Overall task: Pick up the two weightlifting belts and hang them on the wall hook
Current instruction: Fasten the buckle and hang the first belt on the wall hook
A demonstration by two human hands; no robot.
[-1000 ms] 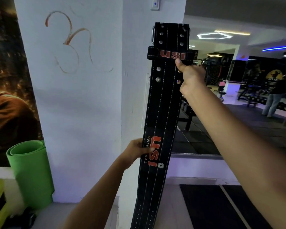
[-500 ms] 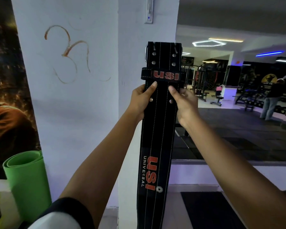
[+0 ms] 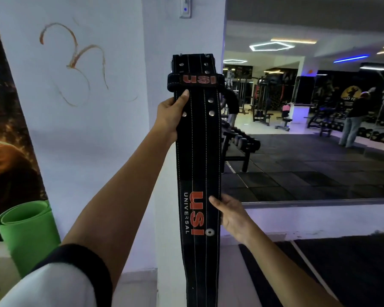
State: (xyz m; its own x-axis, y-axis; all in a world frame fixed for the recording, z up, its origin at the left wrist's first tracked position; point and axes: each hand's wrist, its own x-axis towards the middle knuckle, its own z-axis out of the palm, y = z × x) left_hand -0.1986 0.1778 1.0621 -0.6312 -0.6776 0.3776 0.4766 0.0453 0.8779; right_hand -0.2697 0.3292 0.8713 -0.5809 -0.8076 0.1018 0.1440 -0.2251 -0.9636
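1 belt (image 3: 197, 151) visible, black with USI lettering, upright against the white pillar (image 3: 164, 36). Left hand (image 3: 171, 116) grips it near the top, right hand (image 3: 231, 216) pinches its lower edge. Buckle mostly hidden, bottom cut off, can't spot any hook.

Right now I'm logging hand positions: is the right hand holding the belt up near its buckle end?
No, the right hand grips the belt low beside the red logo, while the left hand holds it near the top.
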